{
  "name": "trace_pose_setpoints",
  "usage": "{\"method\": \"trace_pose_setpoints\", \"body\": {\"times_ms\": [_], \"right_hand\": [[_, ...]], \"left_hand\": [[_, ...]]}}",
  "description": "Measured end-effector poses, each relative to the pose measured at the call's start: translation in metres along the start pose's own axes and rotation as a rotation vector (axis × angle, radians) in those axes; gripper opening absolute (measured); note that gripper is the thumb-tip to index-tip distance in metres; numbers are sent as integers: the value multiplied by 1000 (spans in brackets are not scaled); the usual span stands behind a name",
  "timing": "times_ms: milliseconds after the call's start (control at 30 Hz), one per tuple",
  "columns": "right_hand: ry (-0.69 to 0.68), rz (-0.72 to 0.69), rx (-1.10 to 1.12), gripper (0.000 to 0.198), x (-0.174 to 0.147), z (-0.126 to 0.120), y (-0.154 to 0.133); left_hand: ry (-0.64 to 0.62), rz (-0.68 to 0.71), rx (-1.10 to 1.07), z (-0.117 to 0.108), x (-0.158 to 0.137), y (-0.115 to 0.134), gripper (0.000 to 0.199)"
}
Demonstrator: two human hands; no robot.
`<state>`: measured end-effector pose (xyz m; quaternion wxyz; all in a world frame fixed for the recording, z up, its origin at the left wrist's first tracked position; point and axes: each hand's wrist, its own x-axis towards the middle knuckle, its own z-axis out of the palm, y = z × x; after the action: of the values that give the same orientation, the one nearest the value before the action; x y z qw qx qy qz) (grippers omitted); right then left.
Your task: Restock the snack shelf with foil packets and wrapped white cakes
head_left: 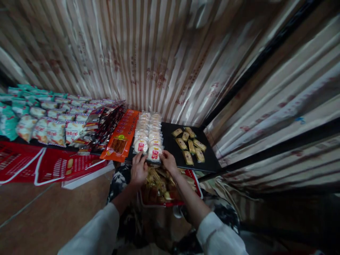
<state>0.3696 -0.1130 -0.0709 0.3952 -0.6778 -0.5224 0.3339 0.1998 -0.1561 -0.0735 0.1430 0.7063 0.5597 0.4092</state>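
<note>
Two rows of clear-wrapped round white rice crackers (141,145) run from front to back on a black shelf (172,122). My left hand (138,170) is at their front edge, fingers bent, its tips touching the left side of the front right rice cracker packet (154,153). On that packet's other side, my right hand (169,163) pinches the edge between thumb and fingers. Below my wrists, a red basket (198,184) with a pale rim holds many yellowish wrapped snacks (159,184).
Several small yellow wrapped snacks (191,146) lie scattered on the shelf's right end. Left of the crackers are an orange packet (120,136), dark red packets (106,118), and white and green bags (55,132). Striped sheeting (159,53) hangs behind; a dark metal post (239,78) slants at right.
</note>
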Motion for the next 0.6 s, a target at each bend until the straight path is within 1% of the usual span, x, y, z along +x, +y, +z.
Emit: {"method": "trace_pose_setpoints", "body": {"times_ms": [100,200,267,367,467,600], "right_hand": [[51,1,-169,23,4,1,-3],[108,-27,-250,24,3,2,-3],[137,-86,-236,27,0,3,-1],[166,-194,-221,38,-5,8,3],[179,-279,-299,48,-6,12,5],[165,-324,-404,51,-2,15,3]], "left_hand": [[-123,98,56,6,5,2,45],[-210,139,97,14,4,4,50],[-233,136,127,18,3,6,53],[-253,125,171,20,2,7,58],[-269,117,215,19,3,9,59],[-261,113,256,20,6,10,57]]}}
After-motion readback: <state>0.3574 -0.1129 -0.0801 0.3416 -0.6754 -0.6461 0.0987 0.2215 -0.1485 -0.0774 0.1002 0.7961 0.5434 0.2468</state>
